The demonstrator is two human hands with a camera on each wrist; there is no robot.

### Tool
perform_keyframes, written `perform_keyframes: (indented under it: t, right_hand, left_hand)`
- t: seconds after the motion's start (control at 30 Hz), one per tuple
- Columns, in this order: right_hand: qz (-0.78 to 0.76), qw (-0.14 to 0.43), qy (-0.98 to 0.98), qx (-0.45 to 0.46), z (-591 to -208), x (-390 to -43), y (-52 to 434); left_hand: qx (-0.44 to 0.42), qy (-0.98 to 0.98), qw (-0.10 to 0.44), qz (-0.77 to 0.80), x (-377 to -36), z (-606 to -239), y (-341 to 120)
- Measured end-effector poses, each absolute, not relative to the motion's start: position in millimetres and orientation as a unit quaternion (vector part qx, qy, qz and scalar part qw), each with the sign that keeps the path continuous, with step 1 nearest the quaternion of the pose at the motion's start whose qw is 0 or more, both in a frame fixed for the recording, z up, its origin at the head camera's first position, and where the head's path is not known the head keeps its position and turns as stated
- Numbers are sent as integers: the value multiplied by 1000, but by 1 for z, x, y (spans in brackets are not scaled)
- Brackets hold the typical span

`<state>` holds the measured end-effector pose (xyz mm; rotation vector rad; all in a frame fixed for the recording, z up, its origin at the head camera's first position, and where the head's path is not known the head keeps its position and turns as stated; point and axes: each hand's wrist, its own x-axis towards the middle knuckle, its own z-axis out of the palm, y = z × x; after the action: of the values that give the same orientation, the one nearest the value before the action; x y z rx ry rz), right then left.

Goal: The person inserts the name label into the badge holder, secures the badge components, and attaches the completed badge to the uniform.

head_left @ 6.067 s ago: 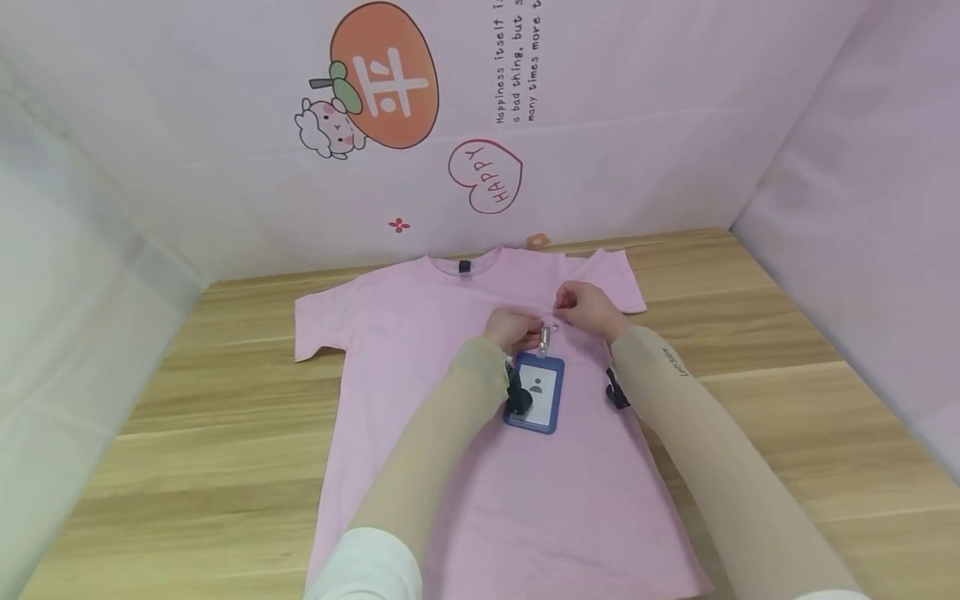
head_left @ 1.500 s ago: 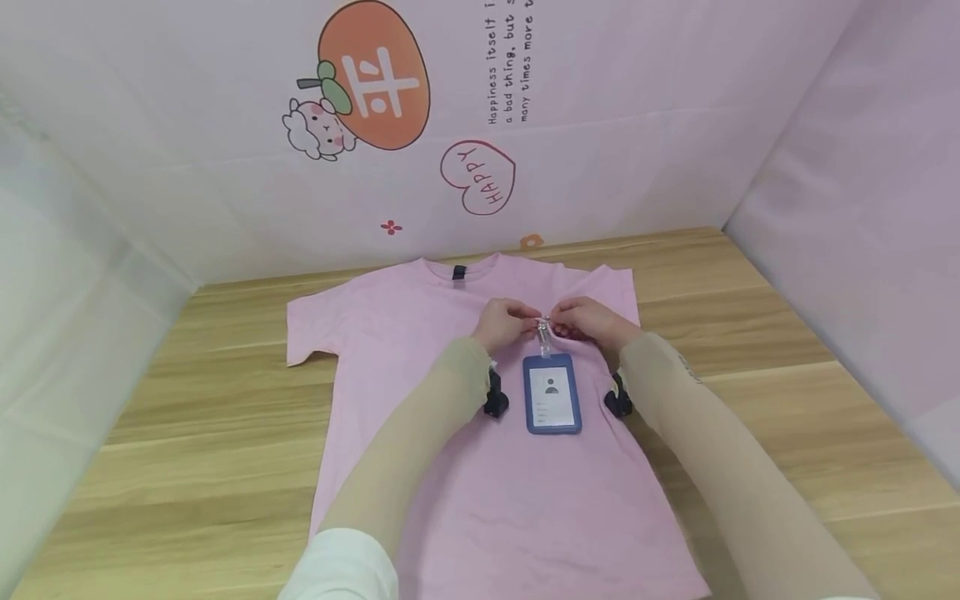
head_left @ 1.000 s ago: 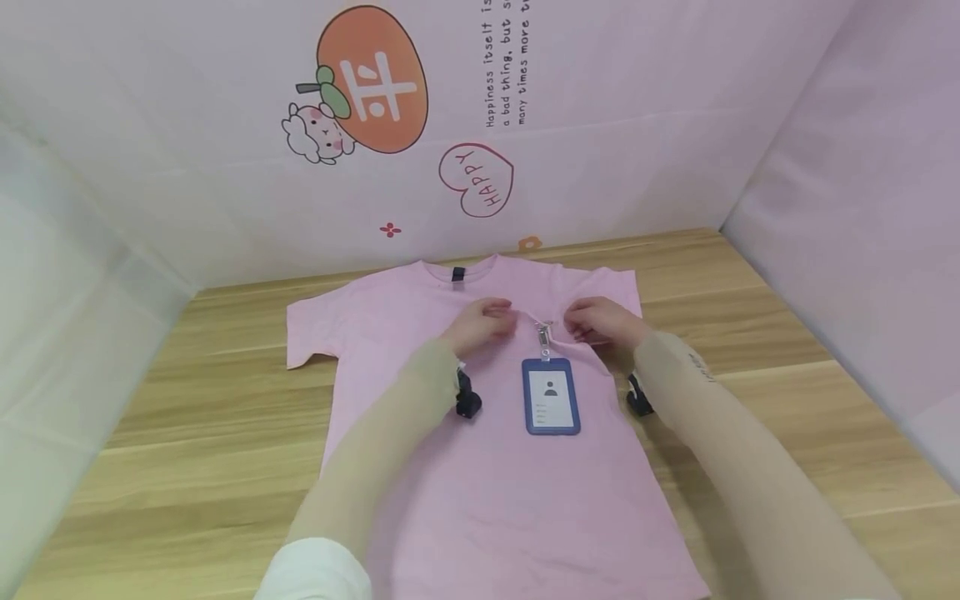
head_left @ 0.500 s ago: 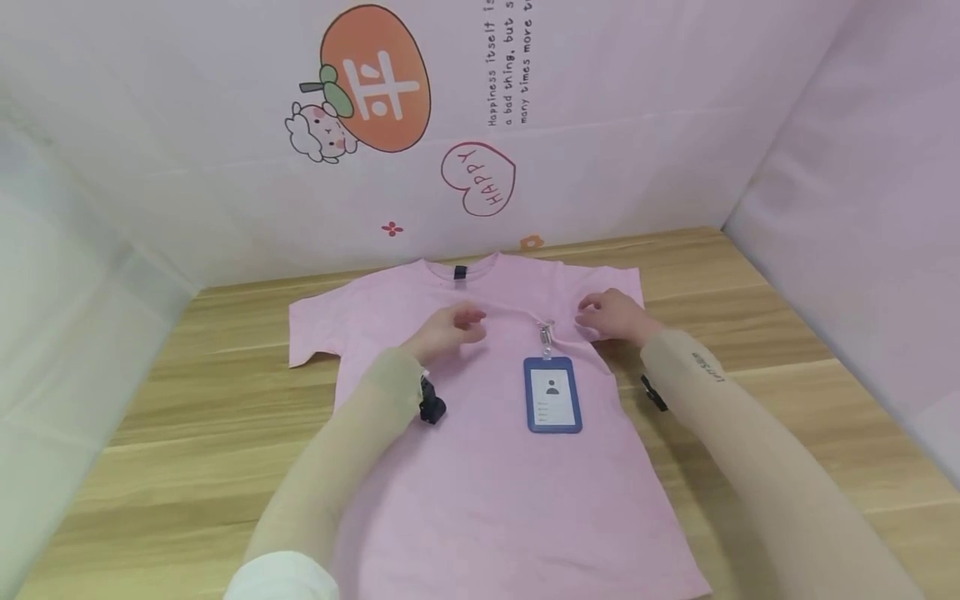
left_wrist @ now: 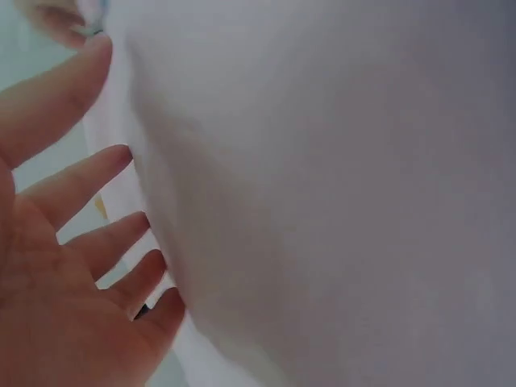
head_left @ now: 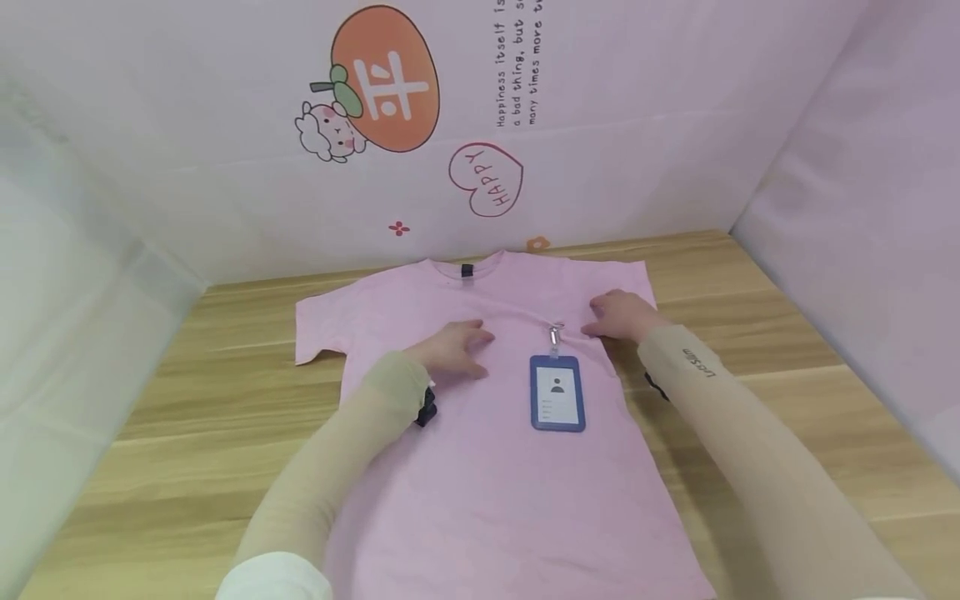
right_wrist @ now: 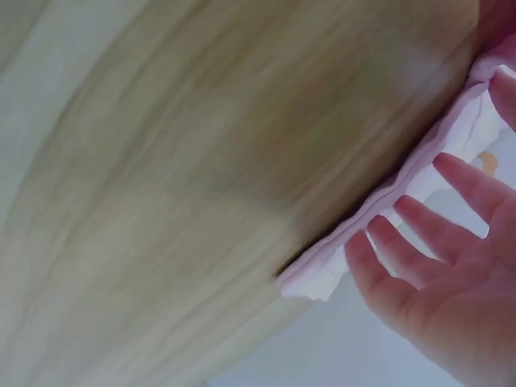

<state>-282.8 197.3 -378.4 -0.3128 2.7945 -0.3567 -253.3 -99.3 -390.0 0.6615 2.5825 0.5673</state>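
A pink T-shirt lies flat, front up, on a wooden table. A blue badge holder with a white card lies on the chest, its metal clip fastened to the fabric. My left hand rests flat on the shirt, left of the badge, fingers spread. My right hand lies flat on the shirt near its right sleeve, just right of the clip, fingers straight. Neither hand holds anything.
Pink cloth walls with cartoon prints enclose the table at the back and on both sides. The shirt's right sleeve edge lies bunched over the wood. Bare wood shows left and right of the shirt.
Both hands let go of the badge clip and moved apart, left hand leftward and right hand rightward, now flat on the shirt. The badge stays clipped on the chest.
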Motion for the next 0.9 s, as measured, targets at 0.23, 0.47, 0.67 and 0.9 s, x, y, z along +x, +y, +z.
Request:
perform_keyframes:
  t: [0.23, 0.47, 0.67, 0.9]
  right_hand:
    - [-126, 164, 972, -115, -382, -287, 209]
    - [-126, 161, 971, -121, -388, -295, 219]
    - [-133, 153, 969, -138, -391, -295, 218]
    - [-216, 81, 960, -160, -383, -280, 220]
  left_hand:
    - [275, 937, 170, 134, -252, -393, -90]
    - [262, 942, 170, 126, -254, -391, -83]
    - [250, 948, 167, 101, -254, -391, -79]
    - [260, 956, 72, 114, -239, -369, -79]
